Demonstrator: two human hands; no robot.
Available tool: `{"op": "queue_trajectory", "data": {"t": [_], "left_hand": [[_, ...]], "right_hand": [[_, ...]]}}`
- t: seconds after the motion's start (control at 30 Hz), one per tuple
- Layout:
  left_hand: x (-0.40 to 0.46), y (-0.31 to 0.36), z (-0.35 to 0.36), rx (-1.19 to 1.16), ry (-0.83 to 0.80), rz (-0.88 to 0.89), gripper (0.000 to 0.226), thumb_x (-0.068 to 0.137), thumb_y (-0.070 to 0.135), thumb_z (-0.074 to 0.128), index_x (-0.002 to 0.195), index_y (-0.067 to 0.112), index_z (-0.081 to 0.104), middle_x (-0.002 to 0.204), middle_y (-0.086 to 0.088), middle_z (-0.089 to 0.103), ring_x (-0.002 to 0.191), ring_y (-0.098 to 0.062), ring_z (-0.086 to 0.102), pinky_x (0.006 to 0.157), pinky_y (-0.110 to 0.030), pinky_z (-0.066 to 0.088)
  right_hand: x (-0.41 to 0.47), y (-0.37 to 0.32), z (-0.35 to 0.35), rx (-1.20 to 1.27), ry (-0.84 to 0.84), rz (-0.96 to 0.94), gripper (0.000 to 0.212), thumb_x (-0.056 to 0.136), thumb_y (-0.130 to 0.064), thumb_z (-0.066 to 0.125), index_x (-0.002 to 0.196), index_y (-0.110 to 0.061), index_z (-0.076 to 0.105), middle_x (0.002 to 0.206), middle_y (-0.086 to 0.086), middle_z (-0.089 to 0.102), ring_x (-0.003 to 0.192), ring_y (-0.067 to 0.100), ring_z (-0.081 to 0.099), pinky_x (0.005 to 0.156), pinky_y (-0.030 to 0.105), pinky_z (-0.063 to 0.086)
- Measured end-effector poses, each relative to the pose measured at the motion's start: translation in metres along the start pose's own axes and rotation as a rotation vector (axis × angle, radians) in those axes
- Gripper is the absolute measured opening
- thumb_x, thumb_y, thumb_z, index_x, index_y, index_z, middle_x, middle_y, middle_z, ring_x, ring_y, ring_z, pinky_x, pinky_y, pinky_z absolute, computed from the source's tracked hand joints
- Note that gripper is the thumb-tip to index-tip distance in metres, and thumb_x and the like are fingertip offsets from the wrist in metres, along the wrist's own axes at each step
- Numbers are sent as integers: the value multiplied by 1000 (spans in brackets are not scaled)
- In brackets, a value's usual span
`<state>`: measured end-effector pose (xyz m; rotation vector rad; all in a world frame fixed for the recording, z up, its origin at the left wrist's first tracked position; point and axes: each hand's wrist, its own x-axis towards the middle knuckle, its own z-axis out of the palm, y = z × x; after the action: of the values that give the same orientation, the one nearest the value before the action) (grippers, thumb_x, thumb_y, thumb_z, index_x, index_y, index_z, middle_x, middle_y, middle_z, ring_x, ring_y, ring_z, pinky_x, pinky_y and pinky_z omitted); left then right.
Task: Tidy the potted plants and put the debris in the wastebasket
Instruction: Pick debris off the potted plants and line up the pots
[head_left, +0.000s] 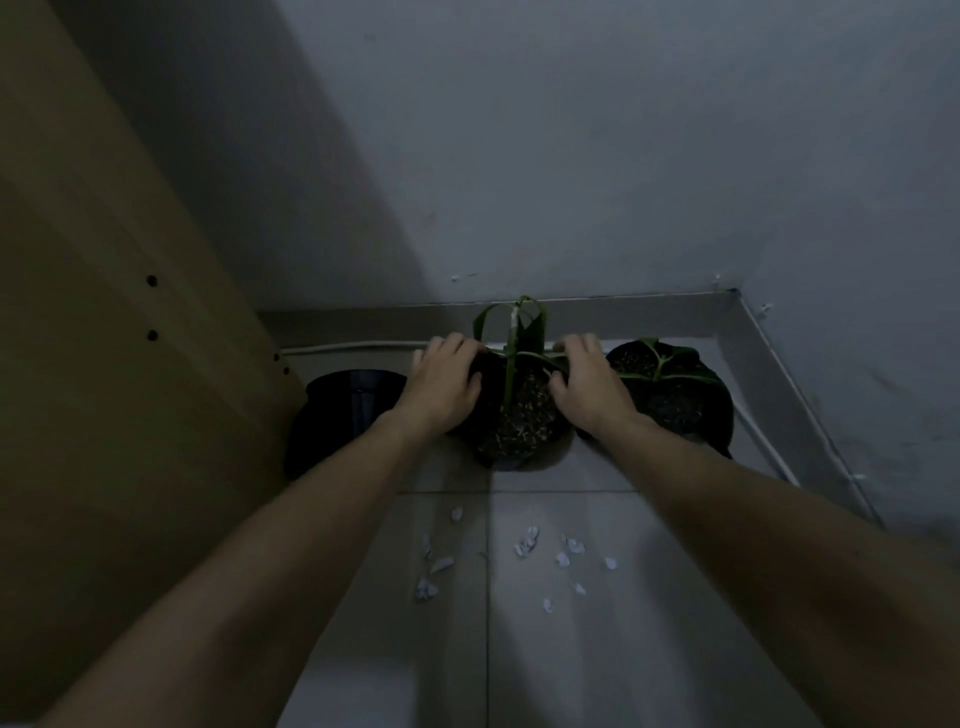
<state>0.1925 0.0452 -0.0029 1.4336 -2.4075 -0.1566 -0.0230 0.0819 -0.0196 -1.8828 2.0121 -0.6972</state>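
A black pot (511, 441) with dark soil and a thin green plant (511, 343) stands on the floor by the far wall. My left hand (447, 382) grips its left rim and my right hand (589, 387) grips its right rim. A second black pot (675, 410) with broad green leaves stands just to the right, touching it. Left of my left hand sits a dark wastebasket (345, 410), against the wooden panel. Several white paper scraps (524, 545) lie scattered on the tiles in front of the pots.
A tall tan wooden panel (119, 364) fills the left side. Grey walls meet in a corner at the back right, with a thin white cable (353, 347) along the skirting. The floor is grey tile (623, 649). The light is dim.
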Motion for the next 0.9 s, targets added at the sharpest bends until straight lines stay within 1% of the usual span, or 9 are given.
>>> {"op": "queue_trajectory", "data": {"t": [0.07, 0.2, 0.3, 0.4, 0.53, 0.6, 0.67, 0.8, 0.9], "left_hand": [[13, 4, 3, -2, 3, -34, 34, 91, 24, 52, 125, 21, 52, 123, -6, 52, 114, -30, 43, 89, -42, 34], [25, 6, 12, 59, -81, -63, 33, 92, 26, 51, 125, 23, 54, 123, -9, 50, 115, -33, 42, 91, -43, 34], [26, 4, 11, 56, -53, -70, 22, 93, 20, 49, 115, 21, 55, 120, -9, 52, 112, -33, 43, 86, -43, 32], [28, 2, 5, 93, -18, -31, 15, 94, 15, 45, 105, 22, 53, 111, -6, 58, 105, -31, 48, 80, -41, 28], [27, -4, -5, 125, -5, 26, 13, 93, 14, 47, 101, 22, 52, 104, -6, 61, 98, -31, 52, 77, -40, 27], [23, -8, -5, 116, -20, 25, 10, 93, 17, 47, 101, 22, 52, 104, -6, 62, 97, -32, 55, 76, -39, 27], [18, -11, -4, 109, -32, 24, 11, 93, 16, 48, 102, 22, 52, 104, -6, 62, 97, -31, 56, 76, -39, 27], [17, -9, -8, 130, -16, 15, 18, 89, 10, 53, 102, 22, 51, 104, -5, 62, 98, -31, 56, 76, -39, 28], [16, -6, -8, 140, -116, -24, 32, 83, 3, 53, 109, 20, 50, 111, -7, 62, 105, -32, 56, 84, -42, 32]], "right_hand": [[6, 0, 0, -1, -39, 36, 18, 96, -20, 52, 114, -16, 49, 121, 8, 42, 97, 33, 53, 77, 45, 49], [10, 1, 3, 0, -84, 27, 20, 96, -18, 52, 115, -13, 54, 122, 10, 46, 105, 33, 52, 86, 47, 49], [11, 0, 1, -9, -76, 4, 19, 96, -18, 53, 114, -14, 56, 121, 10, 49, 104, 33, 53, 83, 45, 49], [15, -6, -4, -18, -4, -20, 13, 95, -15, 51, 107, -13, 57, 113, 12, 53, 102, 34, 53, 78, 42, 47], [16, -13, -10, -18, 72, -45, 11, 95, -15, 50, 105, -16, 53, 109, 11, 54, 96, 35, 54, 73, 45, 49], [12, -11, -10, -56, 73, -74, 10, 95, -17, 50, 105, -17, 51, 107, 10, 54, 94, 35, 54, 70, 44, 49], [7, -7, -8, -109, 51, -99, 9, 96, -18, 50, 104, -17, 52, 107, 10, 54, 95, 36, 54, 71, 45, 49], [4, -5, -9, -110, 75, -75, 7, 97, -21, 51, 104, -19, 53, 106, 8, 54, 93, 35, 55, 69, 44, 48], [5, -7, -9, -145, -1, -39, 7, 97, -22, 51, 104, -18, 53, 108, 9, 56, 98, 35, 55, 72, 44, 48]]}}
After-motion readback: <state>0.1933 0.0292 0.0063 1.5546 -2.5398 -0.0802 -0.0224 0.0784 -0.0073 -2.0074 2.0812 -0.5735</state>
